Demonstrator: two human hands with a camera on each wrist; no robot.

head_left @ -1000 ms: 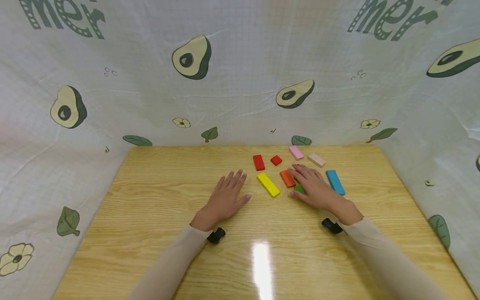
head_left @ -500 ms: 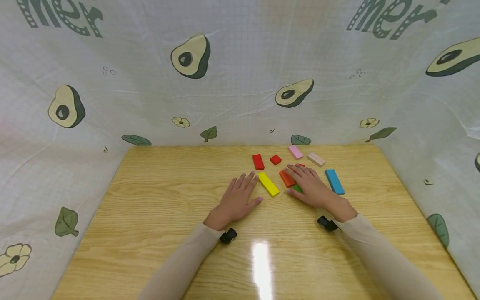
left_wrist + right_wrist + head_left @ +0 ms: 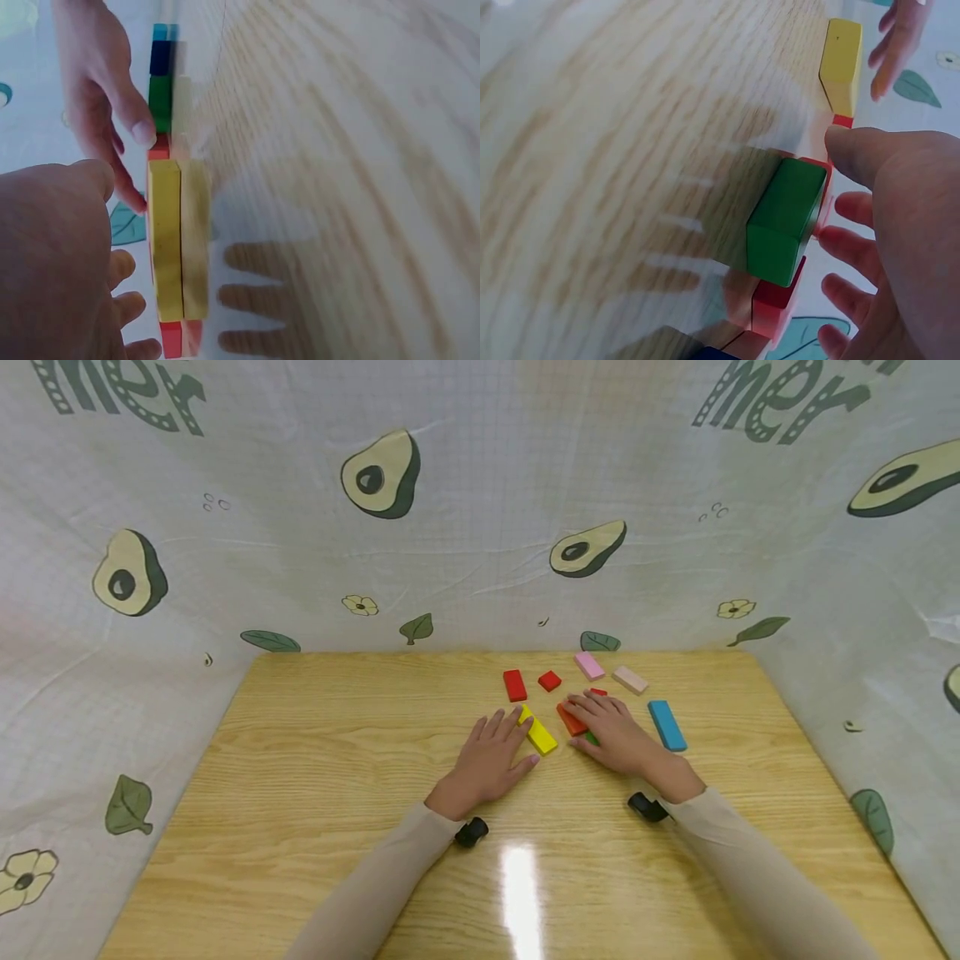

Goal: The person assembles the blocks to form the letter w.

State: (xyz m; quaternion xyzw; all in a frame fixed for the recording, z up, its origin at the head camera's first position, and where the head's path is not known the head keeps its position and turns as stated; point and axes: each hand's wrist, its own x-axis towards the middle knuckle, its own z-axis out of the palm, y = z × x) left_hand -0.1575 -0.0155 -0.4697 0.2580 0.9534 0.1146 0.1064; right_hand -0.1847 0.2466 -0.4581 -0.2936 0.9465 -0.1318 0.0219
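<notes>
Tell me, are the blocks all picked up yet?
Not yet. Nothing looks gathered: every block lies flat on the table. The left hand touches the yellow block; the right hand rests over the orange block and green block. Red, pink and blue ones lie untouched.

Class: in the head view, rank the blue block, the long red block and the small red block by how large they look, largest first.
1. blue block
2. long red block
3. small red block
The two red ones lie slightly farther off, yet the order looks safe.
</notes>
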